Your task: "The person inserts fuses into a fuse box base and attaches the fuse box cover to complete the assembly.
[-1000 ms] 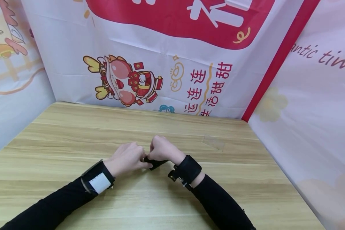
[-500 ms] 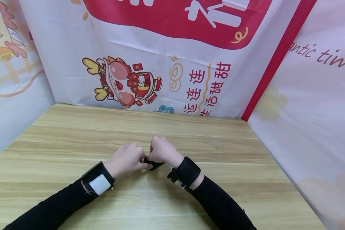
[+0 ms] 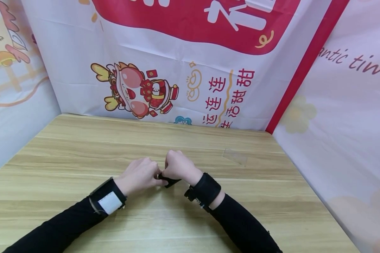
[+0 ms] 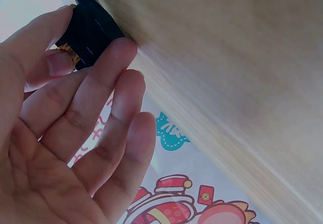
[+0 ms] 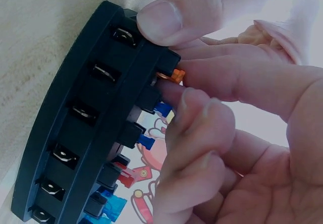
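Near the middle of the table, a black fuse block (image 3: 172,182) is held between both hands and largely covered by them in the head view. My left hand (image 3: 140,175) grips one end, its thumb and fingertips on the casing; its other fingers spread below in the left wrist view. Bent over the block, my right hand (image 3: 179,165) pinches the orange blade fuse (image 5: 177,75) at that end. Further along the row sit a blue fuse (image 5: 162,108), a red fuse (image 5: 126,174) and a light blue fuse (image 5: 112,207). Metal spade terminals (image 5: 83,109) line the block's side.
A wood-grain table (image 3: 190,225) lies beneath the hands. Right of them, a clear strip (image 3: 235,157) is stuck to its surface. Printed cloth (image 3: 164,45) closes off the back, with more cloth along both sides.
Over the first half second the right hand and the block's visible end shift very slightly, together with the head view. Since then both hands stay in place with the same grips.
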`<state>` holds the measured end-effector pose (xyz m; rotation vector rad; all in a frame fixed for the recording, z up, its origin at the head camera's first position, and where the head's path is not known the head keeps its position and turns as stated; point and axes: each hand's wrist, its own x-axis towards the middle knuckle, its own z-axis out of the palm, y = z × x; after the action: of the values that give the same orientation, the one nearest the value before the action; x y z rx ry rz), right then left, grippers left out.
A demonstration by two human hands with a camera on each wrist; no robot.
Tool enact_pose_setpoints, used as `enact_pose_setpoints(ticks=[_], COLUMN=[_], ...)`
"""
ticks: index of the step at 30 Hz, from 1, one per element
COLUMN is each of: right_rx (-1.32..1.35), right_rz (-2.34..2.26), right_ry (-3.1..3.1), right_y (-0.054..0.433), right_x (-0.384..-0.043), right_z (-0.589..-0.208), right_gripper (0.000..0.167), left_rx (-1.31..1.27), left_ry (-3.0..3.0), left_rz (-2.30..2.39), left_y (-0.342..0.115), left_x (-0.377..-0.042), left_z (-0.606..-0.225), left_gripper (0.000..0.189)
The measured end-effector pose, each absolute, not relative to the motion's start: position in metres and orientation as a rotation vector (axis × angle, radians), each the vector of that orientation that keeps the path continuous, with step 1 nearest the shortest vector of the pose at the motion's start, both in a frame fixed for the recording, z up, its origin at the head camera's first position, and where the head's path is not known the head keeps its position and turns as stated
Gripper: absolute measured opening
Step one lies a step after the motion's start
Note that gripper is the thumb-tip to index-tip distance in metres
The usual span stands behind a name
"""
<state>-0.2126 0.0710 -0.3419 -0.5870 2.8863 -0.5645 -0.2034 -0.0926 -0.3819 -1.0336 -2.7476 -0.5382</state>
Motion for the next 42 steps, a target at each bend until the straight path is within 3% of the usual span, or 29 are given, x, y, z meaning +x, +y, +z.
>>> enact_pose_setpoints(ticks=[12,24,35,42], right_rx=[-0.743,-0.692,-0.518,-0.482], right_rz=[-0.71,-0.902,-0.743,-0.539], right_ry=[2.856,2.889,3.047,3.084], right_y=[0.084,0.146,0.253,0.308], right_x=[-0.218,-0.233,-0.255,-0.267], right_z=[-0.321,-0.296,-0.301,-0.306], right_gripper=[0.025,0.013,0.016,0.033], left_rx=[-1.026,-0.955,-0.953,-0.947], left_ry=[-2.763,-2.828,-2.811,-2.81], left_rz=[-0.507,-0.482,-0.48,-0.482], left_y=[-0.093,-0.092,-0.089,-0.089], left_x=[-0.202,-0.199,-0.197,-0.198], left_z=[-0.381,-0.38,-0.379,-0.381], left_gripper=[0.037,0.044,0.048,0.046])
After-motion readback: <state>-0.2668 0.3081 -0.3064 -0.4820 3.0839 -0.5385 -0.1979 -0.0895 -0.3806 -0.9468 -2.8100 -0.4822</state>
